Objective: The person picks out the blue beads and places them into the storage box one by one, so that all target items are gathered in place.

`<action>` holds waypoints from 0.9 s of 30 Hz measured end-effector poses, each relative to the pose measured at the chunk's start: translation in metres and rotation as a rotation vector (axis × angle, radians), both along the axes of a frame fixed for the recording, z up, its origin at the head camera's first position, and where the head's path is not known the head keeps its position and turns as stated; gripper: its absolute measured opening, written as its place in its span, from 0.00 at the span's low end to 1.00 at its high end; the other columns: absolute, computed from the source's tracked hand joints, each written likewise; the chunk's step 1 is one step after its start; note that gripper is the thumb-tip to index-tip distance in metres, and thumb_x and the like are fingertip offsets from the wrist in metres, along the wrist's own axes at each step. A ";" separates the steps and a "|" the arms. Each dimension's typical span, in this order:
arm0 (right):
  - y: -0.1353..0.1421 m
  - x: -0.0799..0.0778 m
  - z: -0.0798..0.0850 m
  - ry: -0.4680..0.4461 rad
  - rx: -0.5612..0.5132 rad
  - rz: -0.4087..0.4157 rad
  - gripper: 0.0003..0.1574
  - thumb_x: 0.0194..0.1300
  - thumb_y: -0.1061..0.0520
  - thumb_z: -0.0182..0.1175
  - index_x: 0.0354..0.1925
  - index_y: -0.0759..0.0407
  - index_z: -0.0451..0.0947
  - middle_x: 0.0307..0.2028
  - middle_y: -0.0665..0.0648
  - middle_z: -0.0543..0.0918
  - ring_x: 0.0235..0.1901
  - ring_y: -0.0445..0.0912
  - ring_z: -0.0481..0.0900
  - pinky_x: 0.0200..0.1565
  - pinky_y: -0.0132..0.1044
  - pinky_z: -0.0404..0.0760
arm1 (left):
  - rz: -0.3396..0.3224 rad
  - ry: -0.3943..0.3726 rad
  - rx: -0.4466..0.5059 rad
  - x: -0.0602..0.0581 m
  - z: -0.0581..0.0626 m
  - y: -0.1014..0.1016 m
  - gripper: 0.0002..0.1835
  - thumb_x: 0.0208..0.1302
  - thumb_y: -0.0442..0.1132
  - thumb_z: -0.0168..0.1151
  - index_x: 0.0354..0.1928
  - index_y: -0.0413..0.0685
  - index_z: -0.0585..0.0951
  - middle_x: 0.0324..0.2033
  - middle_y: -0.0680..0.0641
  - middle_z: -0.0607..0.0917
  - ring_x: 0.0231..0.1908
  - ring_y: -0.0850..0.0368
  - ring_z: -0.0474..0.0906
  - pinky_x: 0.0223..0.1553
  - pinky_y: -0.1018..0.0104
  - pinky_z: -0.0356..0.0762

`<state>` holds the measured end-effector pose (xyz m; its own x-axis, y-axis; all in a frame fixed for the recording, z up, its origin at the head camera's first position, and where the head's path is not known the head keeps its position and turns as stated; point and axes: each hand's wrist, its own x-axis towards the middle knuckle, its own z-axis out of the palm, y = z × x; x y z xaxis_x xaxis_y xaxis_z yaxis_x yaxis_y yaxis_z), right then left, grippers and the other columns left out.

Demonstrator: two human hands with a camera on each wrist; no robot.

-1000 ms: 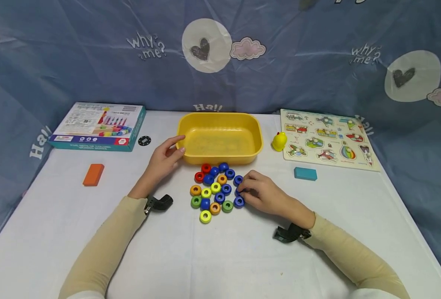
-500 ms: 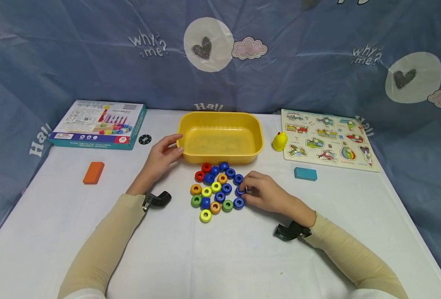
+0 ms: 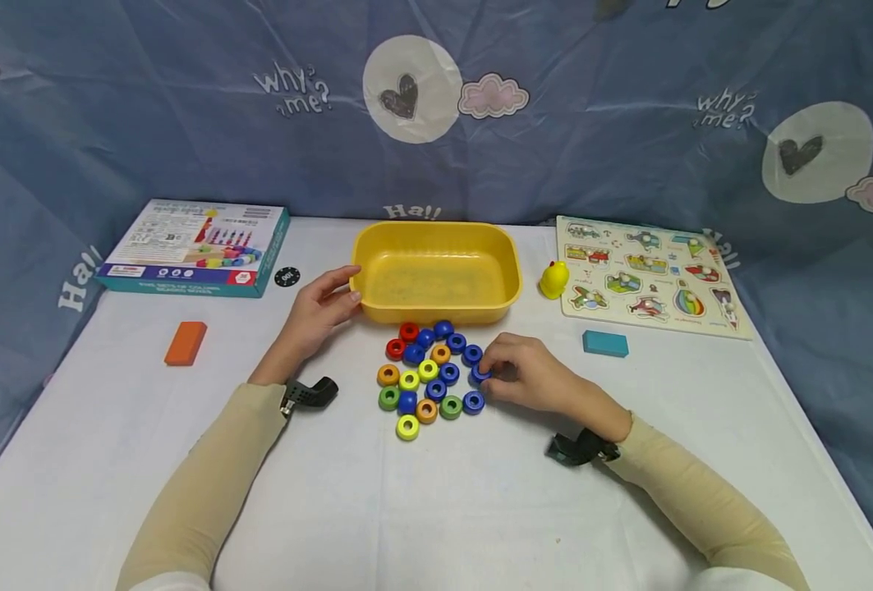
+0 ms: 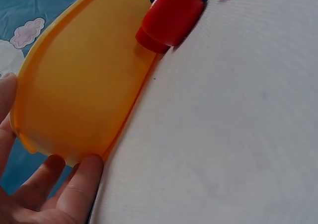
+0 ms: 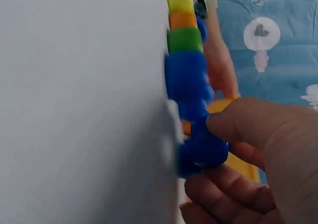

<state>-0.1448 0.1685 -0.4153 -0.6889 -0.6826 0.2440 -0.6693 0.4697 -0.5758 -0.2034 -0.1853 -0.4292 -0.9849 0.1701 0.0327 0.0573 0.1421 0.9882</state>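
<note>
My left hand (image 3: 314, 310) rests at the left end of the yellow tray (image 3: 436, 315). In the left wrist view its fingers (image 4: 82, 189) touch the tray's outer end wall, and none reach inside. My right hand (image 3: 528, 373) pinches a blue bead (image 3: 480, 375) at the right edge of the bead group; the right wrist view shows thumb and fingers about this blue bead (image 5: 208, 147), close to the table. Other beads lie in front of the tray: red (image 3: 409, 332), yellow (image 3: 408, 428), green (image 3: 451, 407), orange (image 3: 426, 411) and more blue ones (image 3: 473, 402).
A yellow toy chick (image 3: 553, 281) stands right of the tray, beside a wooden picture puzzle board (image 3: 646, 283). A teal block (image 3: 605, 343) lies in front. To the left are a printed box (image 3: 195, 250), a black round chip (image 3: 287, 277) and an orange block (image 3: 186, 343).
My right hand has shifted slightly right, and the pinched blue bead has moved with it, a little away from the group. The left hand stays at the tray's end.
</note>
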 end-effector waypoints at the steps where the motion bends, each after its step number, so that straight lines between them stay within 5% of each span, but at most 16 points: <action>1: 0.001 -0.001 0.004 -0.002 -0.013 -0.001 0.09 0.53 0.60 0.69 0.34 0.52 0.81 0.33 0.47 0.81 0.33 0.41 0.76 0.35 0.33 0.81 | 0.001 0.000 0.000 0.000 0.000 0.000 0.27 0.69 0.41 0.59 0.68 0.49 0.69 0.69 0.42 0.67 0.62 0.42 0.72 0.50 0.74 0.81; 9: -0.015 -0.031 0.047 0.036 -0.148 -0.020 0.10 0.51 0.63 0.68 0.36 0.59 0.82 0.35 0.53 0.83 0.35 0.43 0.81 0.39 0.36 0.87 | 0.010 0.000 0.008 0.000 -0.001 0.000 0.27 0.68 0.42 0.60 0.68 0.48 0.69 0.69 0.43 0.67 0.63 0.41 0.72 0.51 0.73 0.81; 13: -0.045 -0.060 0.060 0.001 -0.084 -0.074 0.18 0.53 0.61 0.67 0.46 0.62 0.82 0.38 0.57 0.84 0.34 0.45 0.80 0.41 0.36 0.86 | 0.017 -0.007 0.021 -0.001 -0.001 0.000 0.28 0.68 0.41 0.61 0.68 0.46 0.69 0.68 0.41 0.67 0.61 0.44 0.73 0.50 0.74 0.82; 20: -0.108 -0.107 0.055 -0.200 0.131 -0.136 0.21 0.59 0.57 0.67 0.52 0.58 0.82 0.43 0.55 0.84 0.38 0.47 0.78 0.44 0.34 0.82 | 0.027 -0.007 0.038 0.000 -0.001 0.000 0.27 0.67 0.41 0.62 0.67 0.46 0.70 0.67 0.41 0.68 0.56 0.55 0.76 0.49 0.74 0.82; 27: -0.147 -0.126 0.043 -0.289 0.229 -0.122 0.19 0.60 0.58 0.68 0.51 0.59 0.82 0.44 0.56 0.85 0.43 0.47 0.79 0.52 0.35 0.82 | 0.019 0.000 0.062 0.000 -0.001 0.000 0.27 0.67 0.40 0.61 0.67 0.43 0.69 0.67 0.40 0.68 0.61 0.43 0.74 0.49 0.73 0.83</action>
<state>-0.2712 0.0212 -0.3720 -0.7862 -0.6060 -0.1213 -0.4265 0.6741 -0.6031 -0.2034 -0.1856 -0.4303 -0.9879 0.1493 0.0430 0.0556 0.0813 0.9951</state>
